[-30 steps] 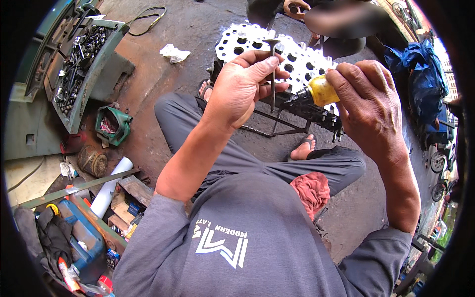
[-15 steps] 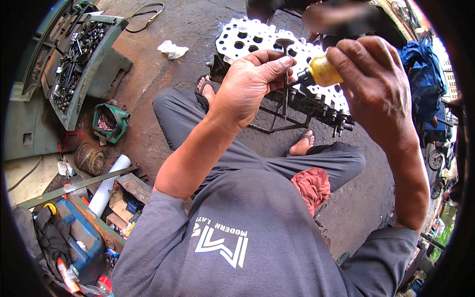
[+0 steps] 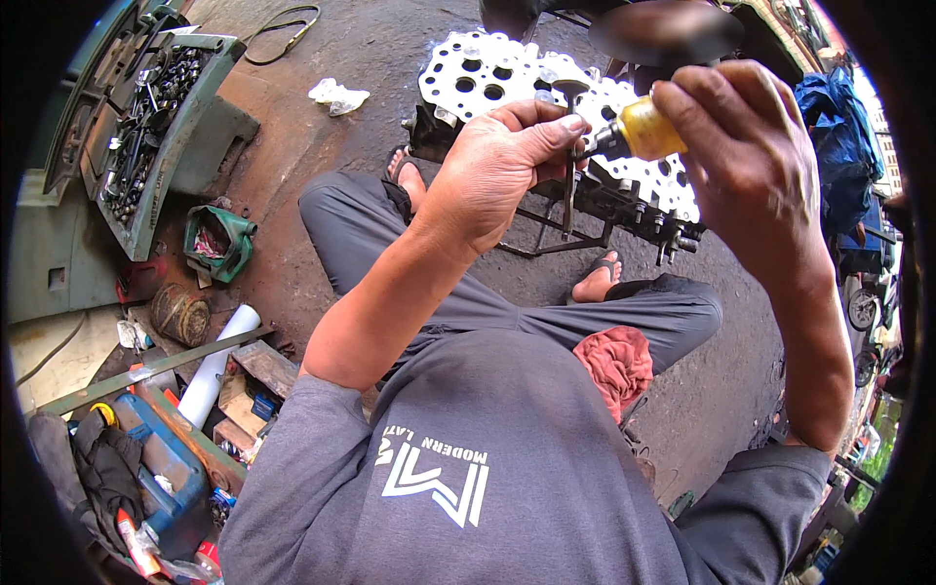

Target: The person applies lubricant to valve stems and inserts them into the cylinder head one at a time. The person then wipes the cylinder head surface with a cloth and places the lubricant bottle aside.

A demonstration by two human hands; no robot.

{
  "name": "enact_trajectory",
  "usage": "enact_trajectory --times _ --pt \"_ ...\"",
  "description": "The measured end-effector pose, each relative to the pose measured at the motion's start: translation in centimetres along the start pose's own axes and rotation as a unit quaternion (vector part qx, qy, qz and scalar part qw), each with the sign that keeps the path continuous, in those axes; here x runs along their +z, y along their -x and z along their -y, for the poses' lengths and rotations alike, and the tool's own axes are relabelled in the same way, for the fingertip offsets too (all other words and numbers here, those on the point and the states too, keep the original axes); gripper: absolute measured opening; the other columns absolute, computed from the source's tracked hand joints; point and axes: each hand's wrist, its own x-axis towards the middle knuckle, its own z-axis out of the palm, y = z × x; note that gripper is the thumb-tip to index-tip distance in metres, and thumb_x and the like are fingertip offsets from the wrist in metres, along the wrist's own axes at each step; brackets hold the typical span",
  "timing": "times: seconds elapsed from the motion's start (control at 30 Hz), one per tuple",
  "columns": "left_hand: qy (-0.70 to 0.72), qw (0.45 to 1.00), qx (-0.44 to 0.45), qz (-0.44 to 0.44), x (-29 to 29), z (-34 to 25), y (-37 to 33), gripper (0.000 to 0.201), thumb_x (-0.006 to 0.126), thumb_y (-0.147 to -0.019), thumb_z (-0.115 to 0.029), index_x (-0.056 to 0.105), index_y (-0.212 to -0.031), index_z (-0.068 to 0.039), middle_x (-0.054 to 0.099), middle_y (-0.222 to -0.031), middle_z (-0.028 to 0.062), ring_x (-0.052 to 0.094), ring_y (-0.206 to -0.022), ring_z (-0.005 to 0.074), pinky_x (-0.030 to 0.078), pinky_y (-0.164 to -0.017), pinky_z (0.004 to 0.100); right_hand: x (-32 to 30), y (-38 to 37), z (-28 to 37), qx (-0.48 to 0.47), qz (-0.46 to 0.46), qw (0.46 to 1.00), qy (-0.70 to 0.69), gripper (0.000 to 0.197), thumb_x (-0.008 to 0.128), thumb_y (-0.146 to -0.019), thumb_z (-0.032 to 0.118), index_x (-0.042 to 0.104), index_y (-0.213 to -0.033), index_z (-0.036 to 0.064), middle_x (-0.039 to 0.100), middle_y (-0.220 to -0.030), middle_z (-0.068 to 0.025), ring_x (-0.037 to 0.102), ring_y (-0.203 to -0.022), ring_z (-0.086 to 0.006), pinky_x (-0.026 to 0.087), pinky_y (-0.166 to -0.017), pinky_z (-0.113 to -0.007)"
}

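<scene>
Pinched between the thumb and fingers of my left hand (image 3: pixel 478 180) is an engine valve (image 3: pixel 569 207), upright with its round disc at the top and the thin stem pointing down. My right hand (image 3: pixel 746 146) grips a yellow bottle (image 3: pixel 651 129) with a dark nozzle, tipped sideways. The nozzle points left at the valve stem, close to my left fingertips; whether it touches cannot be seen. Behind and below both hands lies a cylinder head (image 3: pixel 458 83) with a pale, holed face, resting on a metal frame (image 3: pixel 534 255).
A red cloth (image 3: pixel 614 366) lies on my right thigh. To the left are a tray of dark metal parts (image 3: pixel 161 117), a cut green container (image 3: pixel 229 239), a rusty can (image 3: pixel 178 310) and a blue toolbox (image 3: pixel 161 468). Another person's blurred part (image 3: pixel 668 34) shows beyond the cylinder head.
Both hands have shifted slightly right with the valve and the bottle. The bottle is also a little higher, its nozzle still beside the stem. Both grips stay the same.
</scene>
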Motion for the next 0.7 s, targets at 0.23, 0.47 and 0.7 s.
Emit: enact_trajectory --times 0.23,0.47,0.7 --pt "-0.014 1.0 -0.019 -0.007 0.1 0.2 -0.3 0.023 0.067 -0.103 -0.019 0.066 -0.116 0.001 0.071 -0.105 0.0076 0.07 -0.093 0.0161 0.058 -0.089 0.0324 -0.3 1.5 1.0 0.01 0.035 0.999 -0.039 0.043 0.078 -0.067 -0.003 0.073 -0.11 0.0031 0.069 -0.108 -0.0071 0.064 -0.102 -0.0274 0.052 -0.094 -0.043" --pt "-0.077 0.995 -0.032 -0.046 -2.0 2.8 -0.4 0.027 0.078 -0.094 -0.024 0.075 -0.106 0.0 0.072 -0.087 0.0003 0.064 -0.078 0.0083 0.05 -0.075 0.025 1.7 6.0 2.2 0.11 0.124 0.982 -0.094 0.039 0.077 -0.07 0.004 0.07 -0.108 0.0082 0.066 -0.104 -0.0043 0.062 -0.102 -0.0256 0.049 -0.095 -0.041" --pt "-0.353 0.916 0.14 -0.131 -4.6 6.4 2.2 0.013 0.085 -0.084 -0.008 0.08 -0.095 -0.002 0.071 -0.082 0.0048 0.062 -0.077 0.0141 0.05 -0.072 0.0304 4.5 13.0 6.0 0.352 0.08 0.909 -0.21 0.052 0.082 -0.063 0.0 0.071 -0.113 0.0061 0.07 -0.108 -0.0095 0.062 -0.101 -0.0313 0.05 -0.09 -0.042"
